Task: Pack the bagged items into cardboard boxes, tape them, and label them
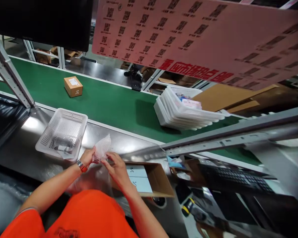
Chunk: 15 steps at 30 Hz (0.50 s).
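Note:
Both my hands hold a clear plastic bag over the steel worktop. My left hand grips its lower left part, where something small and red shows inside. My right hand pinches the bag's right side. A watch with a red band sits on my left wrist. Just left of my hands stands a white perforated basket with a few small items in it. Below my right hand lies an open cardboard box with white sheets inside.
A green conveyor belt runs behind the worktop, carrying a small cardboard box and a stack of white trays. A pink sheet of codes hangs overhead. A keyboard and a metal rail are on the right.

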Each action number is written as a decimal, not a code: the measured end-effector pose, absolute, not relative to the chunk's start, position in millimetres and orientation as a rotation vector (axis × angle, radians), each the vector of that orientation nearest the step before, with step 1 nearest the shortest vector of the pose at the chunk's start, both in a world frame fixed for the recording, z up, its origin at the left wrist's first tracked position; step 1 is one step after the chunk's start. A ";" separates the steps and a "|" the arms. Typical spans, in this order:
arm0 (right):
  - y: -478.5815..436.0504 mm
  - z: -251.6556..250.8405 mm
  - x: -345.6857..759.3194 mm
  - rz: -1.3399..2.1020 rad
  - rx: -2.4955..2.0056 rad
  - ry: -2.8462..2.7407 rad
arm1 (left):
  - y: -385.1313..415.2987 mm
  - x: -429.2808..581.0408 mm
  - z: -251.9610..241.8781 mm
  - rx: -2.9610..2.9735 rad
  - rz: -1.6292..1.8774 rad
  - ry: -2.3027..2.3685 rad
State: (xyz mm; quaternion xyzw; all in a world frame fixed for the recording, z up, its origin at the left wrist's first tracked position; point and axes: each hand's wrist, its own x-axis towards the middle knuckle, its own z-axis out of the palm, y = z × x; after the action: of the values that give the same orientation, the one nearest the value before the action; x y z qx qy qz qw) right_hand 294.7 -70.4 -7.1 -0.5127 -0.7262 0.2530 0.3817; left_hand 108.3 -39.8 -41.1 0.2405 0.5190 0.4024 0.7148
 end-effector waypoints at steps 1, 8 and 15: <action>-70.6 -5.3 294.1 0.680 -1.333 -1.856 | -40.2 109.4 -43.0 0.568 0.870 1.143; -70.1 13.9 301.4 0.964 -1.535 -1.494 | -34.8 84.1 -45.3 0.953 0.618 1.145; -64.0 21.3 346.9 0.867 -1.723 -1.106 | 12.1 -48.6 -55.8 1.587 0.392 1.701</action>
State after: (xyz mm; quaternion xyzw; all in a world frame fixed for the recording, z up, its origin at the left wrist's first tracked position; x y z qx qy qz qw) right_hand 346.9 -64.0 21.3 -0.6947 -0.4460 0.3495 0.4431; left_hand -48.6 12.1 -55.8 0.6218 0.6665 0.1538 0.3814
